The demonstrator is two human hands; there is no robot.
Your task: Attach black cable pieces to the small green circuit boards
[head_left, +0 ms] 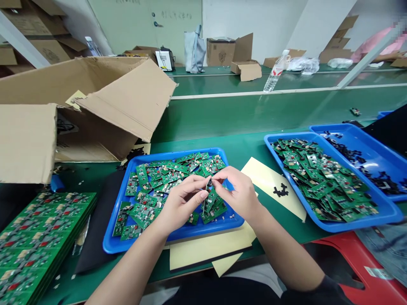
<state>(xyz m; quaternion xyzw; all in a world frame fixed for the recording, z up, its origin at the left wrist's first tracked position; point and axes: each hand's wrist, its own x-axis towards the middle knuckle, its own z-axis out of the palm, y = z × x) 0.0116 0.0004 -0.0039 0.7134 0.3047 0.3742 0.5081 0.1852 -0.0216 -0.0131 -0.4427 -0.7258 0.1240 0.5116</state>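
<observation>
Above a blue tray (110,231) heaped with small green circuit boards, my two hands meet. My left hand (182,201) is closed, pinching one circuit board (205,199) that is seen nearly edge-on. At the board's upper end, the thumb and forefinger of my right hand (238,190) are pinched together. A small dark piece (209,182) shows at those fingertips, partly hidden by them. To the right of my right hand, a few black cut-out pieces (280,190) lie on a pale yellow sheet (260,176).
At right, a second blue tray (270,142) holds piled boards, beside another blue tray (378,146) with black pieces. Stacked board panels (47,237) stand at left near a large open carton (127,97). A bottle (275,74) stands behind; a person's pink sleeve (375,42) shows far right.
</observation>
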